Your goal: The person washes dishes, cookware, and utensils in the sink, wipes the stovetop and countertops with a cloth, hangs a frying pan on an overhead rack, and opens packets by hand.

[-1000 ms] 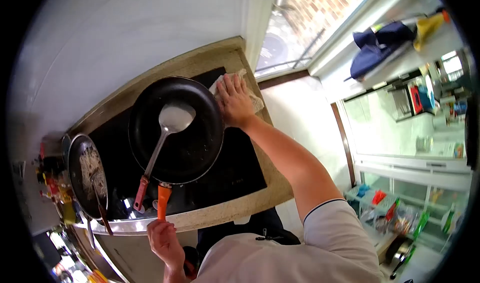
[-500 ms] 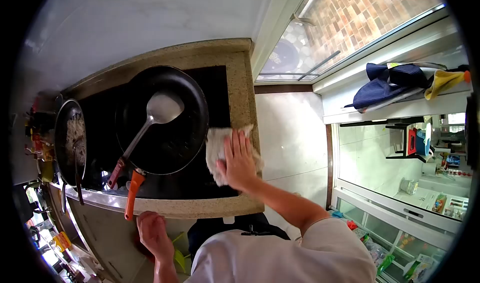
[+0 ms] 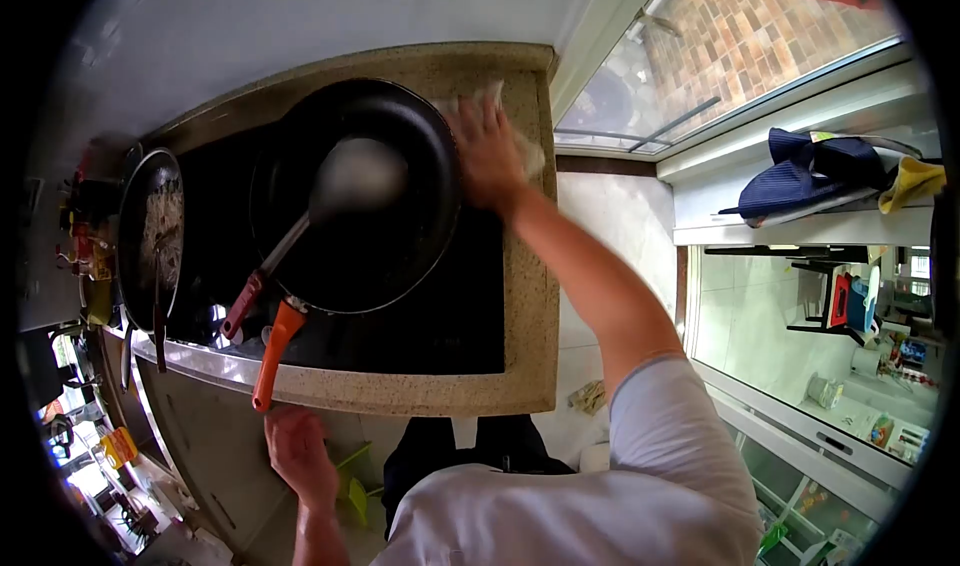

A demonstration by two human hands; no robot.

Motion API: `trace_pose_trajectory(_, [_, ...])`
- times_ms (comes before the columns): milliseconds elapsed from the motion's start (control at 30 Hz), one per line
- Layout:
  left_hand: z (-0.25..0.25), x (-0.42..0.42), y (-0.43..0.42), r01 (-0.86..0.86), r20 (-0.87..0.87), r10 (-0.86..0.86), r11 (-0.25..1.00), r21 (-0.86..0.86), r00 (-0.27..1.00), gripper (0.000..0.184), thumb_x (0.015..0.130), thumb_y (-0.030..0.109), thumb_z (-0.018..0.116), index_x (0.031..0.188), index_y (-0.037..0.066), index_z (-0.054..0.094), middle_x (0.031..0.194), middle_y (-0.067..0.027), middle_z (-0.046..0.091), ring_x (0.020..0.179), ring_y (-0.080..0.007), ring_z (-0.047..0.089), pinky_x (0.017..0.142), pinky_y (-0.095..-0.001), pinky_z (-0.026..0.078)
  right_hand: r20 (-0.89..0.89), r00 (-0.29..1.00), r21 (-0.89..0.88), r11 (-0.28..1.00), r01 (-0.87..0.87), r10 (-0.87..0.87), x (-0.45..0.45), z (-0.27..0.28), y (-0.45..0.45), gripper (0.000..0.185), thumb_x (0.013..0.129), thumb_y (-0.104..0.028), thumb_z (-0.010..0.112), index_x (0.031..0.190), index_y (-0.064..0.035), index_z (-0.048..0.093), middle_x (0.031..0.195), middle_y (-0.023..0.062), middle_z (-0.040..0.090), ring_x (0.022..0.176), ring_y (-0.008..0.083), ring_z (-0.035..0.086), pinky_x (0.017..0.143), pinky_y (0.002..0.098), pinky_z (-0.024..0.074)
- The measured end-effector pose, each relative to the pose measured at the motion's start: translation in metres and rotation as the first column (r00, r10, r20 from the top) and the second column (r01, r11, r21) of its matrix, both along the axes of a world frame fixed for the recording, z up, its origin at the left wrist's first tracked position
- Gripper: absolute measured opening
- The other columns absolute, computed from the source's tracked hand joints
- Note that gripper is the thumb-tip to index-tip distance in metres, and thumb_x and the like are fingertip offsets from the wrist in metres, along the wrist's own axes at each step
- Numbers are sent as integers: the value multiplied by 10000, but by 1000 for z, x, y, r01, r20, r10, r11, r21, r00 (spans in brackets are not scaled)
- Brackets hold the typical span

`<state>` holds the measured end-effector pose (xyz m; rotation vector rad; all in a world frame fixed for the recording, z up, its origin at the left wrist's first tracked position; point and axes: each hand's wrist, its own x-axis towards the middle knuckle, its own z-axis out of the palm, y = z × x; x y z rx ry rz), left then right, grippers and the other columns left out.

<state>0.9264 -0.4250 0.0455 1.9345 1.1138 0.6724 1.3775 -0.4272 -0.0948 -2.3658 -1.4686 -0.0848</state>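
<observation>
My right hand (image 3: 485,156) lies flat with fingers stretched over a pale cloth (image 3: 533,156), pressing it on the stone counter rim beside the cooktop's far right corner. The hand and cloth are partly blurred. My left hand (image 3: 300,451) hangs low at the counter's front edge with its fingers curled in, just below the tip of an orange pan handle (image 3: 272,356); no object shows in it. The large black frying pan (image 3: 390,256) sits on the black cooktop (image 3: 465,336). A spatula (image 3: 285,246) with a broad metal head and reddish handle rests in the pan.
A second pan (image 3: 135,256), with food remains and a utensil in it, stands at the left end of the cooktop. The stone counter (image 3: 530,346) frames the cooktop. Bottles and jars (image 3: 90,246) crowd the far left. A window and sliding door flank the right side.
My right hand has slid the cloth away from me, from the cooktop's right side up to the far corner. The view has shifted, and my left hand stays low near the pan handle.
</observation>
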Motion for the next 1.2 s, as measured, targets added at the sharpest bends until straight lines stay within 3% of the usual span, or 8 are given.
trace_pose_trajectory(267, [17, 9, 79, 26, 103, -52, 970, 240, 993, 161, 915, -36, 618, 1070, 3, 621, 1087, -92, 549, 949, -186, 582, 762, -300, 514, -180, 979, -79, 990, -114, 98, -213, 15, -123, 729, 904, -394, 585, 1466, 33, 404, 1570, 293, 254, 1459, 523, 182, 1185, 605, 165])
trace_pose_trajectory(400, [23, 10, 116, 107, -213, -23, 912, 395, 977, 360, 879, 58, 698, 1223, 32, 595, 1266, -148, 512, 1134, -318, 541, 957, -428, 459, -163, 984, -178, 979, -96, 67, -166, 26, -92, 732, 914, -404, 578, 1472, 36, 399, 1581, 285, 239, 1472, 504, 162, 1198, 580, 154])
trace_pose_trajectory(533, [11, 12, 166, 320, -373, -160, 850, 419, 914, 532, 845, 144, 757, 1314, 21, 537, 1368, -199, 467, 1230, -383, 493, 982, -433, 458, 125, 930, -253, 895, 367, -346, -188, 21, -45, 762, 939, -393, 476, 1487, 108, 309, 1591, 296, 207, 1498, 462, 105, 1238, 496, 87])
trace_pose_trajectory(667, [26, 4, 160, 264, -273, -129, 793, 548, 953, 532, 819, 155, 782, 1273, 3, 550, 1280, -202, 519, 1189, -382, 515, 954, -431, 470, -133, 966, -226, 955, 190, -224, -330, 19, -28, 737, 961, -409, 461, 1466, 114, 339, 1554, 317, 268, 1485, 480, 130, 1220, 542, 109])
trace_pose_trajectory(767, [19, -32, 125, 354, -122, -334, 906, 232, 935, 378, 772, 108, 801, 1087, 20, 609, 1082, -160, 588, 982, -356, 594, 859, -431, 491, -180, 979, -76, 994, 82, -95, -322, 8, -53, 731, 976, -444, 461, 1461, 94, 359, 1562, 301, 266, 1488, 466, 136, 1214, 546, 120])
trace_pose_trajectory(900, [18, -64, 98, 219, -60, -213, 895, 389, 975, 317, 775, 63, 777, 1051, 19, 626, 1056, -162, 604, 930, -363, 607, 821, -425, 506, 56, 906, -138, 895, 423, -420, -277, 0, -77, 762, 965, -443, 482, 1503, 65, 299, 1602, 280, 188, 1497, 452, 127, 1215, 546, 106])
trace_pose_trajectory(1000, [14, -61, 62, 401, 32, -464, 796, 454, 885, 268, 795, 34, 745, 1039, 4, 640, 1042, -172, 618, 931, -374, 611, 820, -419, 514, -83, 889, -89, 892, 443, -450, -295, 22, -51, 755, 939, -410, 548, 1467, 93, 355, 1560, 313, 270, 1478, 462, 187, 1218, 538, 102])
trace_pose_trajectory(1200, [-1, -7, 8, 502, 90, -549, 810, 304, 831, 150, 841, -18, 687, 983, -25, 638, 1048, -186, 610, 950, -361, 606, 850, -410, 491, -195, 964, -121, 980, 160, -181, -305, 51, -97, 628, 985, -376, 538, 1465, 7, 407, 1598, 259, 195, 1472, 512, 132, 1177, 615, 170])
